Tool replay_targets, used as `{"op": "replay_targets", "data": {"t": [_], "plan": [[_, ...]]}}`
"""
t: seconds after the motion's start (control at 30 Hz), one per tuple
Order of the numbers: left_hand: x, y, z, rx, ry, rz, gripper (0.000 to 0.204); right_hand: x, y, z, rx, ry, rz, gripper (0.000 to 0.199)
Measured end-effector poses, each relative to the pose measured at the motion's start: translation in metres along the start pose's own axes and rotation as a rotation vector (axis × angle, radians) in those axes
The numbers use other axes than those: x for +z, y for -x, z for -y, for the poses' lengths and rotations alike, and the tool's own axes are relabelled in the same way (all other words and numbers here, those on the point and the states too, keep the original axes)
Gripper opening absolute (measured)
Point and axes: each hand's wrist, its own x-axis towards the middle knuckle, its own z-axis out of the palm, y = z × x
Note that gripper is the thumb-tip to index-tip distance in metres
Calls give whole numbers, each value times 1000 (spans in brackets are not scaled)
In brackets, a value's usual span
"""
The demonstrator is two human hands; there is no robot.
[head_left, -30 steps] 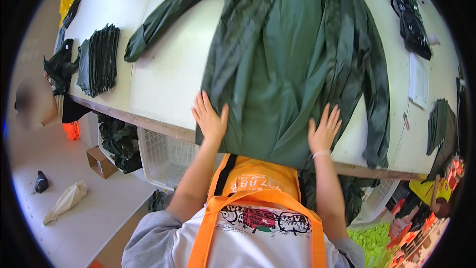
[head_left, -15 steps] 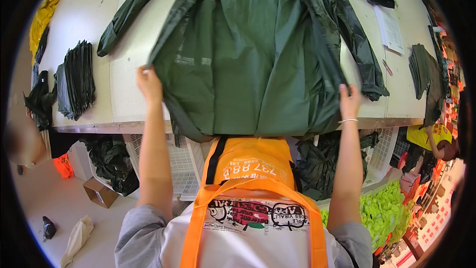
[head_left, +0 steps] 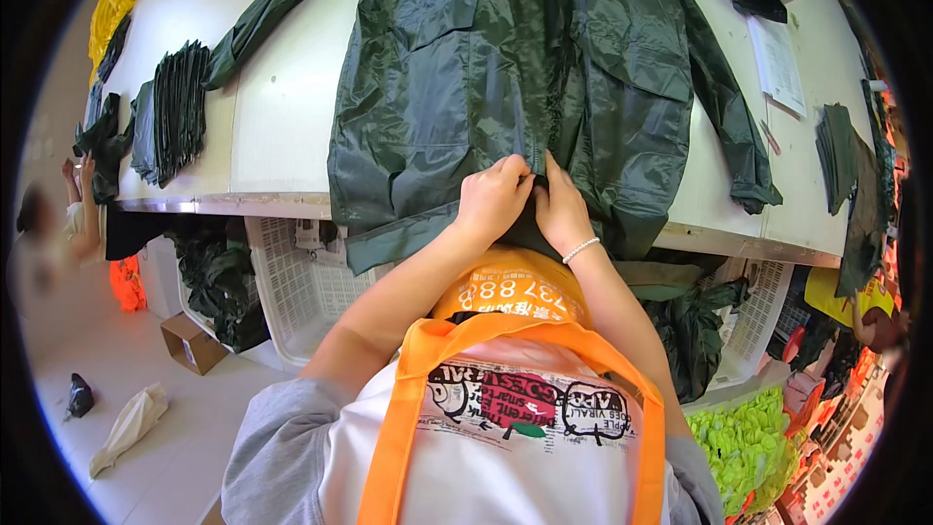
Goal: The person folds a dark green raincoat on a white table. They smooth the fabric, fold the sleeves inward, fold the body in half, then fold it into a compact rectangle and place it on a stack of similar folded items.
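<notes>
A dark green, shiny rain jacket lies spread on the white table, its front panels brought together and its sleeves out to either side. Its lower hem hangs over the near edge. At the bottom of the front opening, my left hand is closed on the left panel's edge by the zipper. Close beside it, my right hand pinches the right panel's edge, thumb up along the zipper line. The zipper ends between my fingers are mostly hidden.
Folded dark garments stand in a stack at left; another stack is at right. Paper sheets and a small pair of snips lie at right. Under the table are white crates with dark garments. Another person works at far left.
Both hands have come inward and down from holding the front panels wide apart. The panels now cover the jacket's inside and meet in the middle.
</notes>
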Motion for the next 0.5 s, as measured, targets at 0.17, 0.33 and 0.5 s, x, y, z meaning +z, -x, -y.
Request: {"op": "replay_targets", "data": {"t": [0.17,0.33,0.5], "plan": [[2,19,2,0,-44,9,14,-2,-1,-5,-12,-384,-150,16],[-1,19,-8,229,-103,-154,14,14,-15,-20,307,-770,137,17],[-10,42,-9,-699,407,731,37,5,-20,-8,470,-909,165,18]]}}
